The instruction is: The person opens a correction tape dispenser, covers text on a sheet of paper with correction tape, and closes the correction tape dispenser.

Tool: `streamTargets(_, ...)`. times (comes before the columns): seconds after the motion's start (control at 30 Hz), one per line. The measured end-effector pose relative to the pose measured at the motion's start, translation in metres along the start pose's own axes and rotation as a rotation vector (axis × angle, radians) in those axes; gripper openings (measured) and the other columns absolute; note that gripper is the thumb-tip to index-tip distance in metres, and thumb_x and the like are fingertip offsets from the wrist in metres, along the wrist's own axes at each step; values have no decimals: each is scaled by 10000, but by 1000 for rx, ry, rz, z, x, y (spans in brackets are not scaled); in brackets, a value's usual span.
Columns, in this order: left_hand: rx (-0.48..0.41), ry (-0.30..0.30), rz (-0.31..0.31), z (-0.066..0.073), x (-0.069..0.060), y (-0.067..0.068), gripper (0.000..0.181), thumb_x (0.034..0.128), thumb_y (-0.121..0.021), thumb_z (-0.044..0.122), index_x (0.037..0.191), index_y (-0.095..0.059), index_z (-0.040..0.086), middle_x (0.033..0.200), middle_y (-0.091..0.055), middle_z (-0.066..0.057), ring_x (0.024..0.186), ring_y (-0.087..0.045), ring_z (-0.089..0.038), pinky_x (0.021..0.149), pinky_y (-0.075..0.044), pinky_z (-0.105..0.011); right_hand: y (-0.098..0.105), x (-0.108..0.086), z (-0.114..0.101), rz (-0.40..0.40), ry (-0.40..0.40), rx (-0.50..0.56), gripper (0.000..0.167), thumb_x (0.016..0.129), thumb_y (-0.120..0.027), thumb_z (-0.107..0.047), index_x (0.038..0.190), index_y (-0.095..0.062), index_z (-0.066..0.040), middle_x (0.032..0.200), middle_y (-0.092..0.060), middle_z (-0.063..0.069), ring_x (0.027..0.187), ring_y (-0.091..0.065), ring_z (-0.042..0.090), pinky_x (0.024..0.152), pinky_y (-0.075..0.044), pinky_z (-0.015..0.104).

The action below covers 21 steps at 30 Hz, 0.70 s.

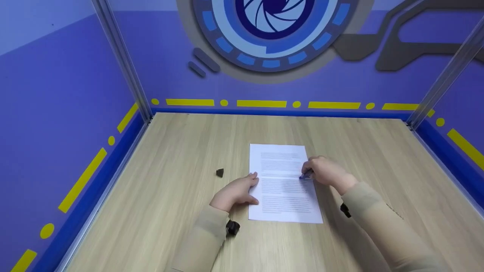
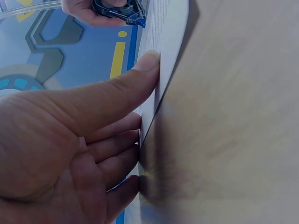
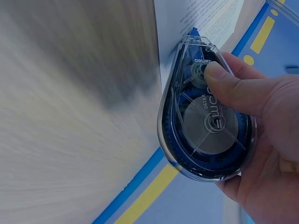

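Note:
A printed sheet of paper lies on the wooden table, its lines of text facing up. My left hand rests at the sheet's left edge; in the left wrist view the thumb presses on the paper while the other fingers lie extended along the edge. Between thumb and fingers my right hand holds a clear and blue correction tape dispenser. Its blue tip points at the text near the sheet's right side; whether it touches the paper I cannot tell.
A small dark piece lies on the table left of the paper. Purple-blue panels with yellow dashes stand along the back and both sides, with metal posts at the corners.

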<state>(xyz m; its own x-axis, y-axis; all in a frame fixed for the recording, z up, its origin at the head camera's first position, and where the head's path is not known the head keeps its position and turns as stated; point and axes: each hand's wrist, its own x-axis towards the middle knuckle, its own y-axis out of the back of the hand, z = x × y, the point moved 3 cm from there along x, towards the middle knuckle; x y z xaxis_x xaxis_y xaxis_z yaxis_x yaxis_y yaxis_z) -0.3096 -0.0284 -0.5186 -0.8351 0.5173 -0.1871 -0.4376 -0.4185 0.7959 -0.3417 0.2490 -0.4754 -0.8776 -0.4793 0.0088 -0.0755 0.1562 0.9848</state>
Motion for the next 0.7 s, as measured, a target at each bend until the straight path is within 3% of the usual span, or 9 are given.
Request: streamTargets(0.7, 12, -2, 4, -3, 2, -1, 800, 846, -844, 141, 1526, -452, -12, 1684, -321, -124, 1575, -298, -280, 1300, -276, -380, 2, -5, 7, 17, -19, -40, 221, 867, -689, 77, 967, -795, -89, 989, -750, 85, 918, -708, 279, 852, -602, 503)
